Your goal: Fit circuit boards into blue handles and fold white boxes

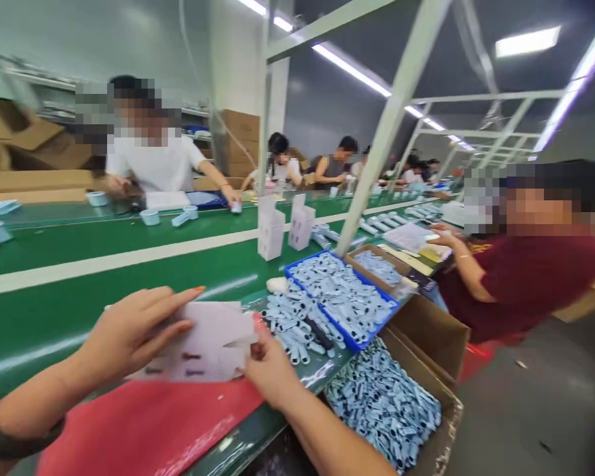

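Observation:
A small white carton (211, 340) with dark print on its side lies between my hands, just above a red sheet (163, 423) on the bench. My left hand (141, 327) grips the carton from the left, fingers stretched across its upper part. At the right end, my right hand (270, 363) has its fingers closed on the carton's flaps, which stick out there. Part of the carton's left side is covered by my left hand. Right of my right hand is a loose pile of light blue plastic pieces (290, 320), with a dark piece among them.
A blue tray (359, 344) and a cardboard box (453, 416) hold many light blue pieces. Two white cartons (270, 231) stand on the green conveyor (129, 281). A co-worker in white (151, 158) sits across, one in dark red (525, 277) at right. A slanted post (387, 132) rises beyond.

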A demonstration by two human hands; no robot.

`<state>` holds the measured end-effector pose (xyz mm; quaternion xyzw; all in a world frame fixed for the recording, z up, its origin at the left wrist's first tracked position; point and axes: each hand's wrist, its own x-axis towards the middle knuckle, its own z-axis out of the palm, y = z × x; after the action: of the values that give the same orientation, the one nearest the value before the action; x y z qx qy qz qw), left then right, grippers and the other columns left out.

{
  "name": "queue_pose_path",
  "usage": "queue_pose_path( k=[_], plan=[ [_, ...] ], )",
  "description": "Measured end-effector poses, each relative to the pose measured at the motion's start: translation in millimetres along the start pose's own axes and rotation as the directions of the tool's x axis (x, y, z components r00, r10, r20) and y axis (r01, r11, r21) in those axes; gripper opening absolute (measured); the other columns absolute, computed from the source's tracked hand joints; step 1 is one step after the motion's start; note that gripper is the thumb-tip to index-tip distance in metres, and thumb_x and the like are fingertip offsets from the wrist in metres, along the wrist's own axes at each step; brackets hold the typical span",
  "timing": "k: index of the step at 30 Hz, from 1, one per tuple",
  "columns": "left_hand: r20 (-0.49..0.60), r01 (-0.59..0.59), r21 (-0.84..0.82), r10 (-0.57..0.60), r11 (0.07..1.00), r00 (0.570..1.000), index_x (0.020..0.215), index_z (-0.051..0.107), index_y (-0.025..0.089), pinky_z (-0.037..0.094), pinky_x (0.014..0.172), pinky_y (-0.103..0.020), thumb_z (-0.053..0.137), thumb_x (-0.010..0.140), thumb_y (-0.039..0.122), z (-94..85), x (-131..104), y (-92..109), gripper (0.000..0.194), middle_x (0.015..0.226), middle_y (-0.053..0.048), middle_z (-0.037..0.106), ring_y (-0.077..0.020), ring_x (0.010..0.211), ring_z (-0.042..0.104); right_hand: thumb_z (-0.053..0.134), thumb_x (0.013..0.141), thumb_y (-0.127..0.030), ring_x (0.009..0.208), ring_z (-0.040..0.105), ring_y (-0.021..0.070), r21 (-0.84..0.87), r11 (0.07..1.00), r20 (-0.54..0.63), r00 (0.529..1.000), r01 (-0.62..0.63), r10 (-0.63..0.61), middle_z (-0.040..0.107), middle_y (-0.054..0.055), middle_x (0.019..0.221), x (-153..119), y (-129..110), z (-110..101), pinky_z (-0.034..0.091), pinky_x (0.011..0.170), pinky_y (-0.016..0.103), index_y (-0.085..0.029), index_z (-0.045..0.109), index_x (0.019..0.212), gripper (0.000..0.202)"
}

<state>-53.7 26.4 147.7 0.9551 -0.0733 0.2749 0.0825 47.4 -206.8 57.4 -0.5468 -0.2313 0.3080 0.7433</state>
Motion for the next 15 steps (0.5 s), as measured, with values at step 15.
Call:
queue_pose_path(
  k=[15],
  plan=[
    [0.272, -0.051, 0.041, 0.038, 0.998, 0.962, 0.164, 0.015, 0.034, 0.056, 0.096, -0.041, 0.072, 0.086, 0.033, 15.4, -44, 30, 0.096, 0.139, -0.011, 0.061, -0.0325, 0.116, 0.065, 0.078, 0.07, -0.058, 0.063, 0.061, 0.0163, 0.142, 0.979, -0.095, 0.983, -0.144, 0.158, 0.064, 0.001, 0.075, 18, 2, -2, 0.053, 0.061, 0.028, -0.018, 0.059, 0.092, 0.049]
  ],
)
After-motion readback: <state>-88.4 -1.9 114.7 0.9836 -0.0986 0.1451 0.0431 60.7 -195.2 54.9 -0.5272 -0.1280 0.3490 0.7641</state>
